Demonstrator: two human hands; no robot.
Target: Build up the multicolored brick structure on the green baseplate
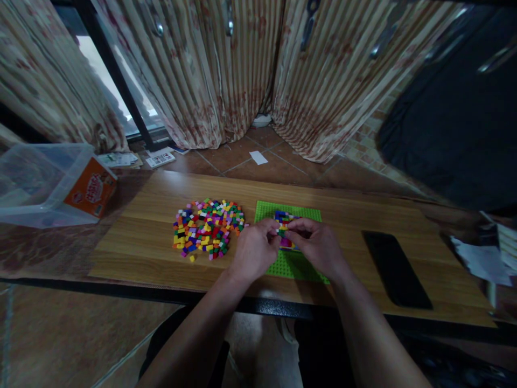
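Observation:
A green studded baseplate (291,269) lies on the wooden board, with a low block of colourful toy bricks (283,215) built up on it. My left hand (256,249) comes in from the left, thumb and forefinger pinched. Opposite it, my right hand (321,247) is also closed in a pinch. Their fingertips nearly meet over the built bricks, around a few small toy bricks (281,230) in white, green and yellow. Both hands cover much of the built block. Left of my left hand spreads a loose pile of small toy bricks (210,226) in many colours.
A black flat phone-like slab (398,269) lies on the wooden board (161,269) to the right. At the far left stands a clear plastic bin (44,188) with an orange label. Curtains (210,81) hang behind. Papers (480,258) lie at the right edge.

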